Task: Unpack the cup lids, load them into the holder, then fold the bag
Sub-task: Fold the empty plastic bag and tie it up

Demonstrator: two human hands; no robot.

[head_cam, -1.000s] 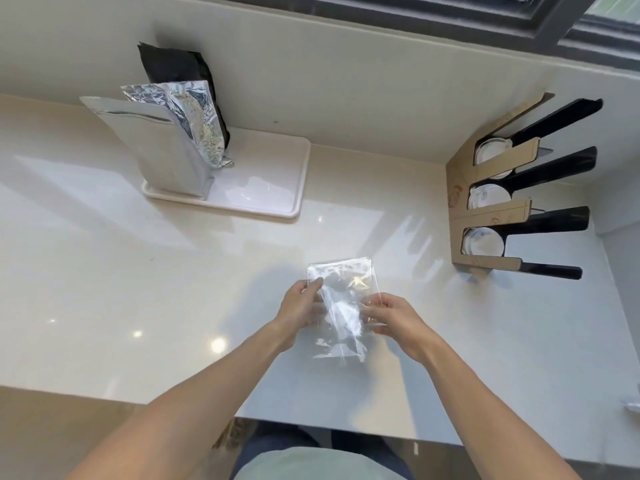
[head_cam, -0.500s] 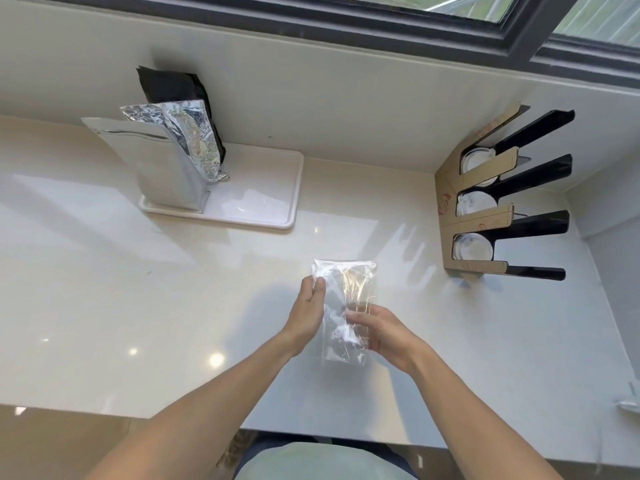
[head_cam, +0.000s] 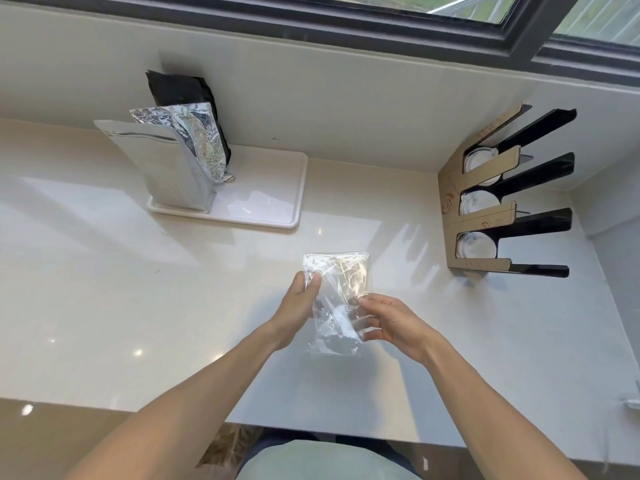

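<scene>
Since a second ago the crinkled clear plastic bag (head_cam: pixel 337 299) has been folded narrower, lengthwise, above the pale stone counter (head_cam: pixel 104 289) at frame centre. The left hand (head_cam: pixel 300 301) pinches its upper left edge; the right hand (head_cam: pixel 389 322) grips its lower right side with curled fingers. White cup lids (head_cam: pixel 476 249) sit in the brown-and-black slotted holder (head_cam: pixel 485 223) at right, partly hidden; its reddish markings are unreadable.

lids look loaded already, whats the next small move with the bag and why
Probably fold the clear bag over once more and press the crease flat. All three slots of the holder show white lids, so only the folding seems left. The left hand pinches the bag's upper left edge, the right hand grips its right side, and it is held above the counter, narrowed but loose.
</scene>
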